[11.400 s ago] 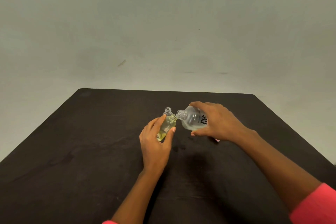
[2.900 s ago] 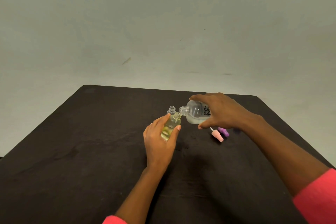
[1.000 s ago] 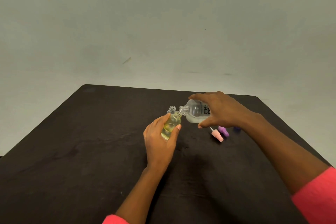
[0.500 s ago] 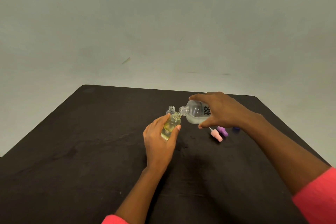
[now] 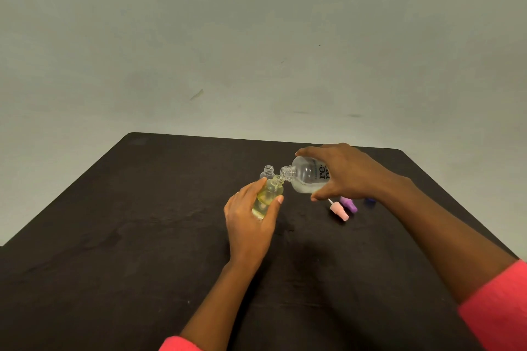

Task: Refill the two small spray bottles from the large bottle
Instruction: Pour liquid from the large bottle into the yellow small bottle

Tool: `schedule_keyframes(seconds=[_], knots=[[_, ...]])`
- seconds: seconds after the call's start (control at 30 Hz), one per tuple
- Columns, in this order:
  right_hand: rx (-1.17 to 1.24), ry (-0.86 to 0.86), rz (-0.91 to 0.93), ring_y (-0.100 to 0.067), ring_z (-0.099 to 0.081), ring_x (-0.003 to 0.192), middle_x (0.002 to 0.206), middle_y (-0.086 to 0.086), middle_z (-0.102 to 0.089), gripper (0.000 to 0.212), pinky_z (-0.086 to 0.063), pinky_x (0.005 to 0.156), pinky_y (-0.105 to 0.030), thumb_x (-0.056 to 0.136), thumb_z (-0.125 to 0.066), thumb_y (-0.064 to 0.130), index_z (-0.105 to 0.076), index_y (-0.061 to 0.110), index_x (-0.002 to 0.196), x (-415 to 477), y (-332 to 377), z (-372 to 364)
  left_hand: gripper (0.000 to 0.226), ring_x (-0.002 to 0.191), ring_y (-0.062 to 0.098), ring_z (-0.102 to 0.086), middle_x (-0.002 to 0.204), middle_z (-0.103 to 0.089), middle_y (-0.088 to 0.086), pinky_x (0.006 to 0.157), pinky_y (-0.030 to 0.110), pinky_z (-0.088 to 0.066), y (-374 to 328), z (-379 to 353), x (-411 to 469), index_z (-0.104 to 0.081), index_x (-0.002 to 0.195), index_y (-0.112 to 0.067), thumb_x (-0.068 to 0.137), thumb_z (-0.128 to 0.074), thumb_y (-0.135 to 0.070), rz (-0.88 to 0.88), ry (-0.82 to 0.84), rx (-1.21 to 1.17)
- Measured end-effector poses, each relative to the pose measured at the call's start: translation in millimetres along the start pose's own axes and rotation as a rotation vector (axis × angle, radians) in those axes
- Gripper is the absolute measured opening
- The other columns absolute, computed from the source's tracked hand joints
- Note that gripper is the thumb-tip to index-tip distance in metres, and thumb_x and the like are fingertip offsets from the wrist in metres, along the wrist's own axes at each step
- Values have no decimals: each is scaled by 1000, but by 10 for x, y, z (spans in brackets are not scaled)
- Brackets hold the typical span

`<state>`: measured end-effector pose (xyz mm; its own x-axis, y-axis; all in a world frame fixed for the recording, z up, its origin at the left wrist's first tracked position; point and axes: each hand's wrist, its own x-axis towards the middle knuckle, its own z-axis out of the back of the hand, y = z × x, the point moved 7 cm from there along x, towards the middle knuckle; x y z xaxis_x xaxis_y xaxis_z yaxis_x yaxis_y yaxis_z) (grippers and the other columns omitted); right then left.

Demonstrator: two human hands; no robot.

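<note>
Now right hand (image 5: 350, 174) grips large bottle (image 5: 306, 177) near-horizontal, mouth leftward at small bottle (image 5: 268, 196) clasped in left hand (image 5: 251, 222).

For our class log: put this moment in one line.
left hand holds small spray bottle | right hand tips large bottle at its mouth

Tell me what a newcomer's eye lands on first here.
At centre, the right hand tips the large bottle, neck to the mouth of a small bottle of yellowish liquid gripped by the left hand. A second small bottle stands uncapped just behind it. A pink spray top and a purple spray top lie on the dark table near the right hand.
</note>
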<state>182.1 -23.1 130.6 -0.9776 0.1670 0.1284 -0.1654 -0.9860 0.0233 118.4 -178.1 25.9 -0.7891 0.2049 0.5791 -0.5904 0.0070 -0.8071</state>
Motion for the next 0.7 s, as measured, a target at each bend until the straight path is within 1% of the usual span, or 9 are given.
schedule_keyframes(seconds=[0.7], knots=[[-10, 3, 5, -14, -53, 103, 120, 6, -58, 82, -50, 81, -37, 63, -80, 44, -40, 34, 134, 6, 21, 38, 45, 101, 9, -63, 109, -67, -8, 89, 50, -50, -3, 4, 5, -66, 116, -20, 78, -63, -45, -1, -12, -15]])
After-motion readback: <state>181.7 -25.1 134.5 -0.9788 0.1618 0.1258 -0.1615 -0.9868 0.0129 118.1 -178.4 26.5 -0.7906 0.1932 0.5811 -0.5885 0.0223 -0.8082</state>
